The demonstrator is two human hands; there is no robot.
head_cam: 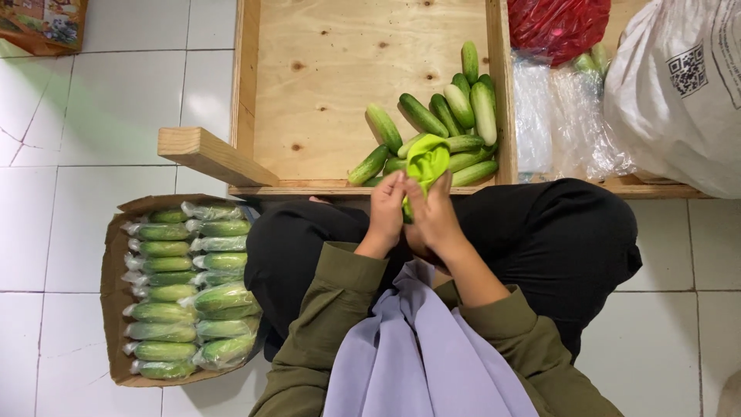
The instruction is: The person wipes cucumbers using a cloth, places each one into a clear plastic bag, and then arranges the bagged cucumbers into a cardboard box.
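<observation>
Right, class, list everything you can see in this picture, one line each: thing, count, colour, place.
Loose cucumbers: about a dozen, green, piled in the wooden tray's near right corner.
Wooden tray: one, pale wood, ahead of the knees.
Wrapped cucumbers: about twenty, green in clear film, rows in the box.
Cardboard box: one, brown, on the floor at the left.
Cloth: one, lime green, held over the tray's edge.
Red bag: one, top right.
White sack: one, far right.
Left hand: fingers grip the cloth.
Right hand: fingers grip the cloth.

A produce-packing spot — tiled floor [116, 100], wooden crate [324, 77], carton of wrapped cucumbers [189, 289]
</observation>
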